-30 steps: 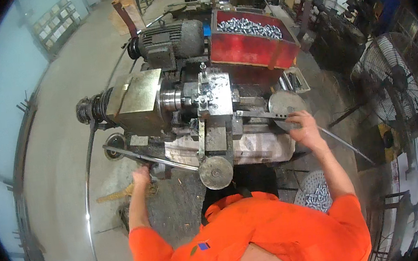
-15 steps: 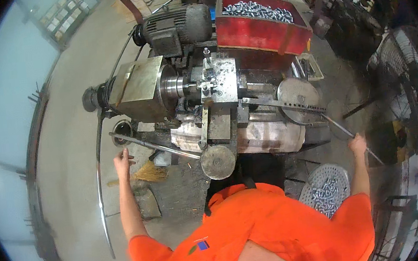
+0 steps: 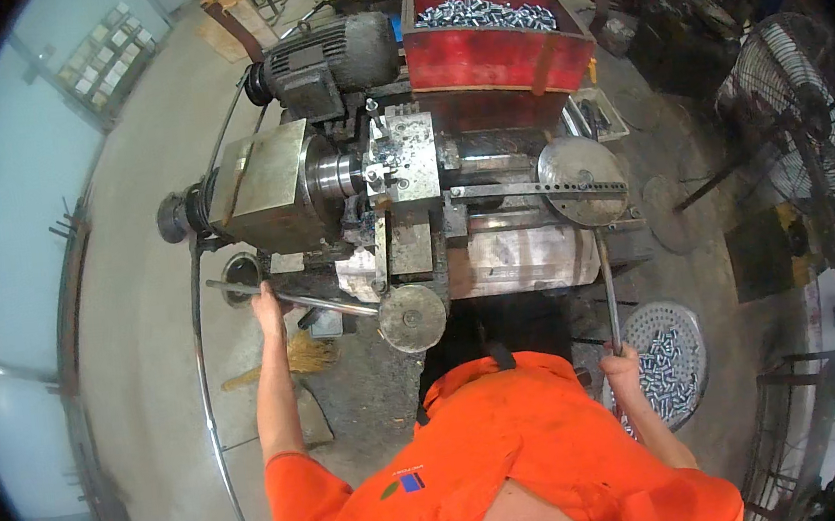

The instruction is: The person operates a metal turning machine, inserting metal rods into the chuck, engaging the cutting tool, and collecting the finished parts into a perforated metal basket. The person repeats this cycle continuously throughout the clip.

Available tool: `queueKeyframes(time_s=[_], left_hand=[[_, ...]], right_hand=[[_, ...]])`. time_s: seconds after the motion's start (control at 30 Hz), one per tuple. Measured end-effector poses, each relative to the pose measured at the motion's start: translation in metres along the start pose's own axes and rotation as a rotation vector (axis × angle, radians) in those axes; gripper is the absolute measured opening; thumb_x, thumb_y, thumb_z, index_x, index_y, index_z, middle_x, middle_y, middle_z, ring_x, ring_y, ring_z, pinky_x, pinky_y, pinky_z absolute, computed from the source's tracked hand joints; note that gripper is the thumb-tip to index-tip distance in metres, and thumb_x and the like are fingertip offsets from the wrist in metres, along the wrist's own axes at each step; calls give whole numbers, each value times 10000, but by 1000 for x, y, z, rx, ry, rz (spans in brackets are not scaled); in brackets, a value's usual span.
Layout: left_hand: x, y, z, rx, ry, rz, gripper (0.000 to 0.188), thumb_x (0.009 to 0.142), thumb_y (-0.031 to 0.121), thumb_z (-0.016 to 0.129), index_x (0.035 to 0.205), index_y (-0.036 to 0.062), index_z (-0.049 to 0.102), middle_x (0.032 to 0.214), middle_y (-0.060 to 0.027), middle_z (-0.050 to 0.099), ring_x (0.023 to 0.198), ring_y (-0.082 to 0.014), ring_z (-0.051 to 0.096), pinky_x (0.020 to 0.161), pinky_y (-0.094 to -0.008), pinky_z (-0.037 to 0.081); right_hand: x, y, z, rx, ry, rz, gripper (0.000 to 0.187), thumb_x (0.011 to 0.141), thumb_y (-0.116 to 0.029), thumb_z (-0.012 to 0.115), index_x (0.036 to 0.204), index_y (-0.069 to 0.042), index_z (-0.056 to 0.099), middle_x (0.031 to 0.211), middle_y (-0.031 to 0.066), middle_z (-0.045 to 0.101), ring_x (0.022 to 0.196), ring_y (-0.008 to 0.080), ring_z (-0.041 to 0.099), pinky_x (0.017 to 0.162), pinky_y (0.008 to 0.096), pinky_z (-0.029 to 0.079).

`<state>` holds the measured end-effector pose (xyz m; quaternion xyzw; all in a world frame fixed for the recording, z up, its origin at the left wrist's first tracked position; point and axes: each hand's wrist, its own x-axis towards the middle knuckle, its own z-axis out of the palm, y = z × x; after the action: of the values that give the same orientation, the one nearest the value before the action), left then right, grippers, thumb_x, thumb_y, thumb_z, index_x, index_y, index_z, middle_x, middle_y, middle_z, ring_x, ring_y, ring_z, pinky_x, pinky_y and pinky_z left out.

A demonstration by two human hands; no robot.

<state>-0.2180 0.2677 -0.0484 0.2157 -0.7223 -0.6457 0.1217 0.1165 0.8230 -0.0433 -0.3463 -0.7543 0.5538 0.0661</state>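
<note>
A small lathe-like machine stands before me, with a bright metal chuck (image 3: 337,177) facing a tool block (image 3: 404,156). My left hand (image 3: 269,313) is closed round the steel lever rod (image 3: 326,301) that slants out from a round metal disc (image 3: 412,318). My right hand (image 3: 622,371) grips the end of another steel lever rod (image 3: 609,287), which runs down from the larger disc (image 3: 583,181) on the machine's right. A flat bar with a row of holes (image 3: 531,188) lies across that larger disc. Any workpiece in the chuck is too small to make out.
A red bin (image 3: 499,60) of small metal cylinders stands behind the machine, beside a motor (image 3: 338,59). At lower right sits a perforated round basket (image 3: 691,330) holding similar pieces. A fan (image 3: 790,114) stands right; a broom (image 3: 308,353) lies left. A long curved rod (image 3: 205,381) hangs at left.
My left hand has risen to the left lever and closed on it. My right hand has swung its lever inward and down, from pointing outward right to nearly straight toward me.
</note>
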Motion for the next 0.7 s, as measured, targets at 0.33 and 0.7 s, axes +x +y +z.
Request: queueKeyframes(time_s=[0.33, 0.7], left_hand=[[8, 19, -23, 361, -191, -231, 527, 885, 439, 449, 881, -83, 521, 694, -187, 619, 447, -271, 607, 399, -328, 532], [18, 11, -14, 263, -369, -253, 671, 862, 580, 442, 1058, -56, 524, 733, -167, 620, 574, -238, 638, 528, -309, 537]], right_hand=[[16, 1, -28, -203, -8, 28, 230, 625, -131, 612, 792, 24, 580, 602, 29, 523, 548, 154, 478, 494, 325, 391], [250, -6, -155, -1277, 738, -128, 631, 637, -217, 641, 1210, -13, 474, 1046, 177, 552, 959, 342, 540, 896, 428, 408]])
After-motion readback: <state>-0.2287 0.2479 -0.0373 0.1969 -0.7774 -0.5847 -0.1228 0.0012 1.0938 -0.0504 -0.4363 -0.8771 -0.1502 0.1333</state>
